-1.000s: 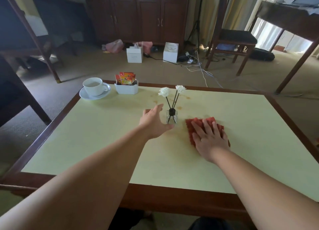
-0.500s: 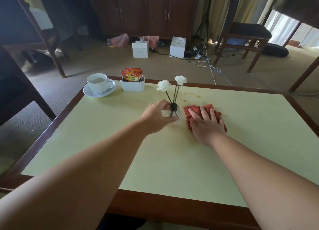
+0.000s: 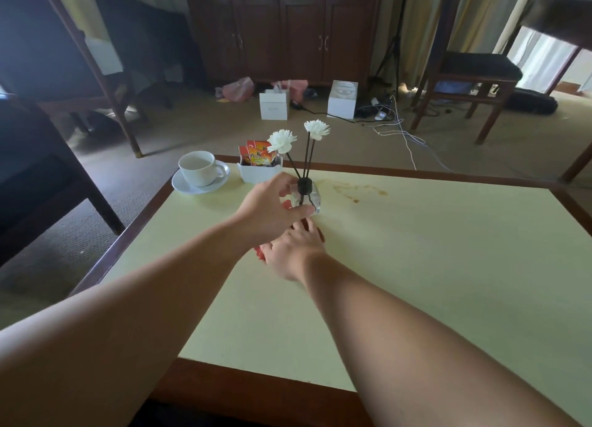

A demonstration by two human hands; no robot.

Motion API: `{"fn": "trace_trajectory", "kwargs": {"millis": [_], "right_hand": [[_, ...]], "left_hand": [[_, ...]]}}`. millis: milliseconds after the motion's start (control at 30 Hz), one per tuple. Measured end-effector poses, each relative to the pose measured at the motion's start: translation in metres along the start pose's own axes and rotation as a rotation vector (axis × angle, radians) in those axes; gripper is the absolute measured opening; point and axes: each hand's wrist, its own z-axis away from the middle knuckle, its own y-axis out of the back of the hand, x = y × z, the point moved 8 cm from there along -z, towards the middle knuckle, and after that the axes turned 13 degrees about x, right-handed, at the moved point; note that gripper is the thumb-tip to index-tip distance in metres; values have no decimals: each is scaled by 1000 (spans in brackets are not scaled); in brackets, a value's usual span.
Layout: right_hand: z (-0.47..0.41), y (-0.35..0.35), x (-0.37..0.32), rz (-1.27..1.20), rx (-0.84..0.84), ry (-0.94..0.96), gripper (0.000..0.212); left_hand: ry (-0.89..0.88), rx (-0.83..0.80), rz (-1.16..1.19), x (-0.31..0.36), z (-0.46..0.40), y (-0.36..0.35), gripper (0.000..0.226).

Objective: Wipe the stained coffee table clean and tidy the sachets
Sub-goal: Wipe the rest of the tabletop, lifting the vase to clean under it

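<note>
The left hand (image 3: 272, 209) grips the small glass vase (image 3: 306, 197) holding 2 white flowers (image 3: 315, 129), fingers and thumb curled around it. The right hand (image 3: 293, 250) lies flat with straight fingers on the red cloth (image 3: 259, 253), mostly hidden beneath it on the pale surface (image 3: 416, 266). Brown stains (image 3: 355, 191) mark the surface right of the vase, and the sachets (image 3: 258, 153) stand in a white holder (image 3: 259, 172) beside the cup (image 3: 199, 169).

Red cloth (image 3: 260, 254) almost wholly hidden under right hand (image 3: 293, 253); only slivers show at the hand's left and far edges. Left hand (image 3: 272, 210) covers near-left side of glass vase (image 3: 309, 197). One white flower (image 3: 282, 141) overlaps the sachets (image 3: 256, 153); their print too small to read. Both forearms cut off at the near edge.
</note>
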Motion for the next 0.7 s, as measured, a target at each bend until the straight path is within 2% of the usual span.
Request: {"fn": "trace_trajectory", "kwargs": {"millis": [100, 167, 333, 700], "right_hand": [[-18, 5, 14, 43, -22, 0, 62], [-26, 8, 32, 45, -19, -33, 62], [-37, 10, 106, -17, 47, -161, 58], [48, 31, 325, 66, 81, -668, 58]], "left_hand": [[46, 27, 74, -10, 7, 7, 47], [16, 32, 82, -13, 10, 9, 48], [45, 33, 42, -34, 15, 8, 54], [44, -23, 64, -36, 24, -17, 49]]}}
